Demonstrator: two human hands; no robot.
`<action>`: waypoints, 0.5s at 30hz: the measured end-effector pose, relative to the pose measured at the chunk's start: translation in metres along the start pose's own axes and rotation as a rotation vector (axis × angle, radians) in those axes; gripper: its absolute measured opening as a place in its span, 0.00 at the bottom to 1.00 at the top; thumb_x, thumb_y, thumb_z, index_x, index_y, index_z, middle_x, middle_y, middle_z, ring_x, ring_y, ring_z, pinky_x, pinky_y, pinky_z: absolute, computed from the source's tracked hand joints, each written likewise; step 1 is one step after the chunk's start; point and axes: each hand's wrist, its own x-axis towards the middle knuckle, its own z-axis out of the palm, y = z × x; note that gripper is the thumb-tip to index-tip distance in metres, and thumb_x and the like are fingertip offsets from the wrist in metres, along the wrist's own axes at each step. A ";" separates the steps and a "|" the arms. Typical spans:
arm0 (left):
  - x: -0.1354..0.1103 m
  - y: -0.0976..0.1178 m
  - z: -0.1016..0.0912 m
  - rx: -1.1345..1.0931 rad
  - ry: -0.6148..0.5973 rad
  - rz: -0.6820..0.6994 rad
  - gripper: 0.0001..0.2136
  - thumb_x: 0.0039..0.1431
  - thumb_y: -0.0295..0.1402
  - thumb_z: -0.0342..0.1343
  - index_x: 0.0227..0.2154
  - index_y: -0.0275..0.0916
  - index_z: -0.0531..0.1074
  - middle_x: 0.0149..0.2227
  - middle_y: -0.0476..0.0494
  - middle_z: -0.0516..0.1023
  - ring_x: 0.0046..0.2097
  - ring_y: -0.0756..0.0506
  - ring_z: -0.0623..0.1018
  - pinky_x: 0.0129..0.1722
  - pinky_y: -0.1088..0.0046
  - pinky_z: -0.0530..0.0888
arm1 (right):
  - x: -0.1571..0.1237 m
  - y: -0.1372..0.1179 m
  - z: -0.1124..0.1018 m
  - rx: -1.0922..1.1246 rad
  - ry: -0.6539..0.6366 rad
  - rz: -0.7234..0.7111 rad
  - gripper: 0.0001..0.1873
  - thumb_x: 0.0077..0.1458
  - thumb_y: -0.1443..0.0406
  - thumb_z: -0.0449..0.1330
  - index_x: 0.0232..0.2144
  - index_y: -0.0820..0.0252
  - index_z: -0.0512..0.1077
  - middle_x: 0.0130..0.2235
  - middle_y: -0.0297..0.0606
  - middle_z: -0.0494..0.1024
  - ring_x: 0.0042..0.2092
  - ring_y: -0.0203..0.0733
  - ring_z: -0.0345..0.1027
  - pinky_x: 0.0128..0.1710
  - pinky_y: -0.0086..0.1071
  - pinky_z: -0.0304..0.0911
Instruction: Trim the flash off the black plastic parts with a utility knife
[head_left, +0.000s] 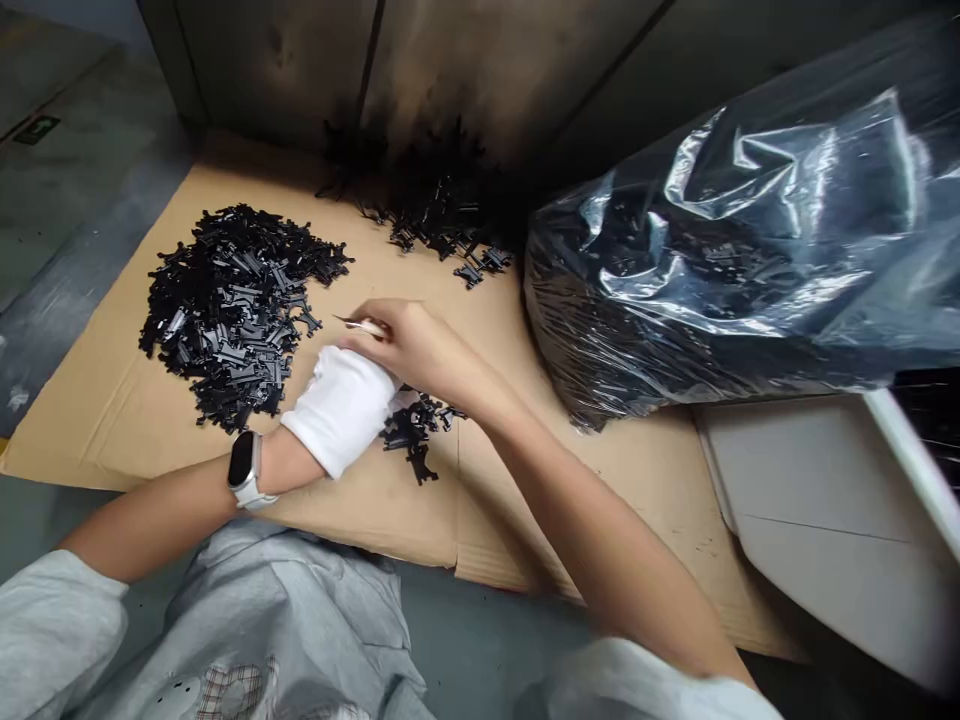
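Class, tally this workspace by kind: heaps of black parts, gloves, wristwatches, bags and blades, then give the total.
Heaps of small black moulded parts: 3
White fabric gloves: 1
Black-faced wristwatches: 1
Clear plastic bags: 1
Small pale-handled blades: 1
Total: 7

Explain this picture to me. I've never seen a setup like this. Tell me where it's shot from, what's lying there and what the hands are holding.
There is no machine here: these are a person's own two hands, seen from a single camera worn on their head, looking forward and down. The right hand is bare and appears to pinch a small pointed blade with a pale handle. The left hand wears a white glove, and a smartwatch sits on that wrist. I cannot tell whether it holds anything. Below them lies a cardboard sheet with heaps of black plastic parts. Beside it is a clear plastic bag full of similar-looking dark parts.
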 end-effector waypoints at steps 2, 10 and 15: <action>0.001 0.001 -0.004 0.041 -0.023 -0.021 0.14 0.66 0.32 0.46 0.37 0.28 0.75 0.34 0.27 0.78 0.37 0.33 0.78 0.36 0.57 0.70 | 0.031 -0.005 0.006 0.005 -0.105 0.031 0.11 0.59 0.59 0.61 0.36 0.63 0.74 0.34 0.39 0.78 0.35 0.38 0.66 0.35 0.31 0.55; -0.008 0.011 -0.036 0.138 0.018 0.198 0.14 0.69 0.33 0.44 0.39 0.33 0.74 0.36 0.33 0.79 0.39 0.38 0.80 0.33 0.64 0.70 | 0.082 -0.003 0.025 -0.045 -0.272 0.136 0.14 0.44 0.67 0.69 0.22 0.59 0.64 0.22 0.28 0.65 0.29 0.35 0.60 0.30 0.31 0.52; -0.008 0.008 -0.031 -0.107 0.258 0.199 0.20 0.70 0.39 0.41 0.29 0.36 0.72 0.27 0.40 0.78 0.31 0.43 0.78 0.29 0.66 0.68 | 0.060 0.000 0.014 0.044 -0.224 0.119 0.10 0.47 0.69 0.64 0.22 0.59 0.64 0.22 0.26 0.63 0.27 0.33 0.56 0.30 0.30 0.53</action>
